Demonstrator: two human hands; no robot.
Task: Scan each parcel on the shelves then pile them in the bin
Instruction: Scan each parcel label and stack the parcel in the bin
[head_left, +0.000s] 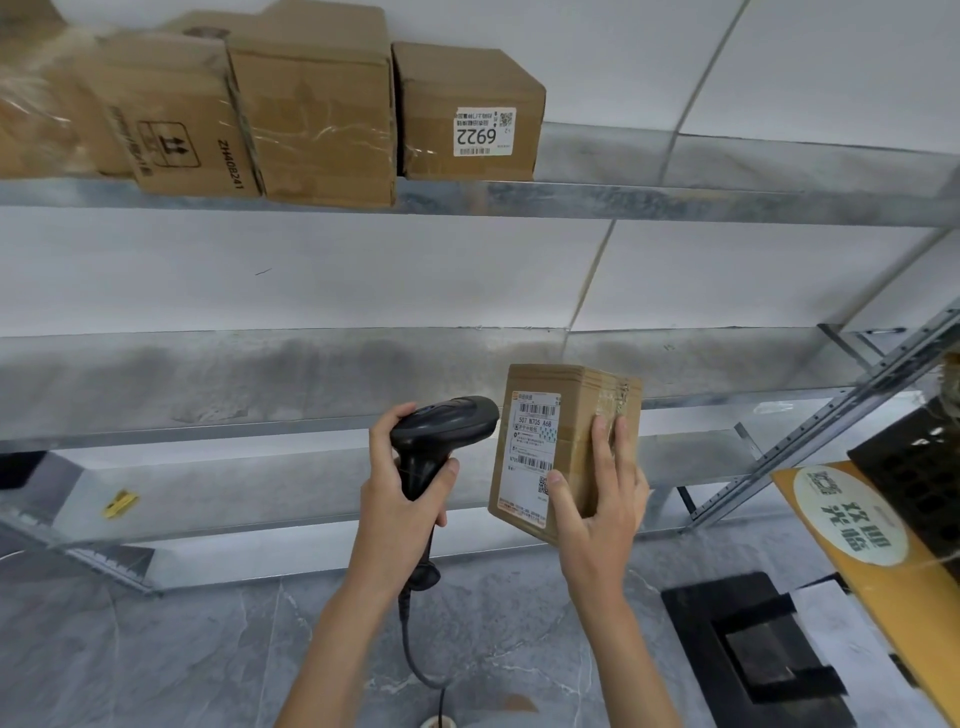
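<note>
Left hand grips the black scanner, nose right at the label; right hand holds the parcel up.

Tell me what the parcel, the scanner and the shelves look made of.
Parcel: brown corrugated cardboard, matte, with glossy clear tape and a white paper label. Scanner: probably black moulded plastic, slight sheen. Shelves: likely galvanized steel, grey and mottled.
</note>
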